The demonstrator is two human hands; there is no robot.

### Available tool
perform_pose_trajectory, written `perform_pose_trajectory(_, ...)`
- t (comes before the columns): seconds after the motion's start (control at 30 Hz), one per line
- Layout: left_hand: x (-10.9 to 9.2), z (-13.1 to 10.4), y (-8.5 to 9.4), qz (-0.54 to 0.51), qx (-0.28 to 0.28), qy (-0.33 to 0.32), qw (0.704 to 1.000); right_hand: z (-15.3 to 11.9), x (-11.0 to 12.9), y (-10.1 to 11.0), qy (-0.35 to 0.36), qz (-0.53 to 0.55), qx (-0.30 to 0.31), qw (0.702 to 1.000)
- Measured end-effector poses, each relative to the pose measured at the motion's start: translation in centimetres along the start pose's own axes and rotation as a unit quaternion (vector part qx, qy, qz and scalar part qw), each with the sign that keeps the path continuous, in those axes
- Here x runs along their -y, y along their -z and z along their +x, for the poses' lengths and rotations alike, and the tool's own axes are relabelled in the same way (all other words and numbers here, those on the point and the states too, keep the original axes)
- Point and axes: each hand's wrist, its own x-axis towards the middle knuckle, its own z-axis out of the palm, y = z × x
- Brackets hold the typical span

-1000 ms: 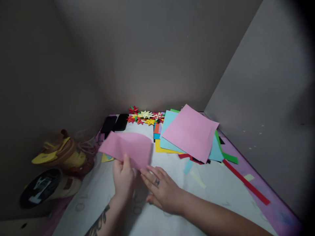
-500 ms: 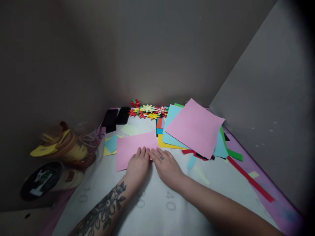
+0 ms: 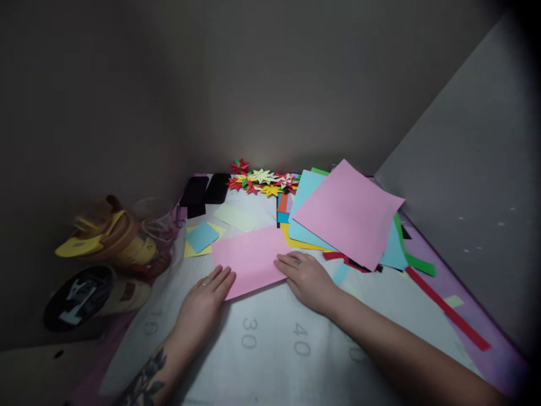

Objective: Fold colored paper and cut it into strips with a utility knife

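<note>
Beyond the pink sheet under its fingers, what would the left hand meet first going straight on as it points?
The left hand would cross the sheet and probably meet the left edge of the paper pile; depth is hard to judge.

Smooth matt paper for the nearer pink sheet (image 3: 253,260) and stars (image 3: 262,176), cloth-like matt white table cover (image 3: 220,355).

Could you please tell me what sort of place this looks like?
Probably a papercraft workspace: folded paper stars line the back, stacked coloured sheets lie at right, and a pink sheet lies in the middle.
</note>
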Motion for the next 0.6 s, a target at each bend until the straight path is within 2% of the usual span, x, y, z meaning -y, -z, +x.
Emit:
perform_pose_trajectory(0.2,2.7,-0.1,-0.1,-0.072,-0.035,-0.015,0.997,0.5,-1.1,0.3,0.048,0.111,-0.010,0.993)
perform_pose_trajectory(0.4,3.7,-0.2,-0.2,-0.132,-0.092,-0.043,0.986,0.4,-1.6,0.0,0.041,0.175,-0.018,0.984)
perform_pose_trajectory(0.5,3.5,0.2,0.1,-0.174,-0.110,-0.007,0.979,0.6,-1.8,0.0,0.012,0.208,-0.034,0.977)
perform_pose_trajectory(0.6,3.2,1.0,0.8,-0.196,-0.107,0.072,0.972,1.1,-1.6,0.1,-0.069,0.223,-0.043,0.971)
